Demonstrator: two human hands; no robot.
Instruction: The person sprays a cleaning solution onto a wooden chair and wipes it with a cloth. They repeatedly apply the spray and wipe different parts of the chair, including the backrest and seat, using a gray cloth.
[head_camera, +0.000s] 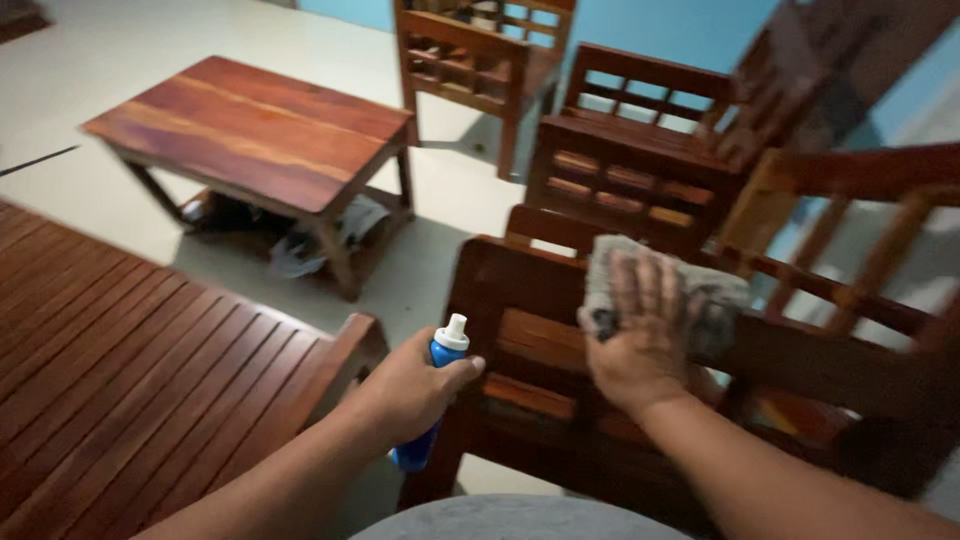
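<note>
The grey cloth (640, 285) lies on the arm of the wooden chair (540, 330), pressed flat under the right hand (640, 340) with fingers spread: a wiping step, I judge, calling next for firm strokes along the wood. The left hand (415, 390) is clamped round a blue spray bottle (435, 400) just beside it. Around stand a slatted bench (130, 370), a low table (250, 130) and more chairs (640, 150) on pale floor (120, 40) below a blue wall (660, 25).

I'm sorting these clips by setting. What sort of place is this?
Probably a home living room: a wooden coffee table and matching slatted chairs on a pale floor. The left hand holds a spray bottle; the right hand presses a cloth on a chair.
</note>
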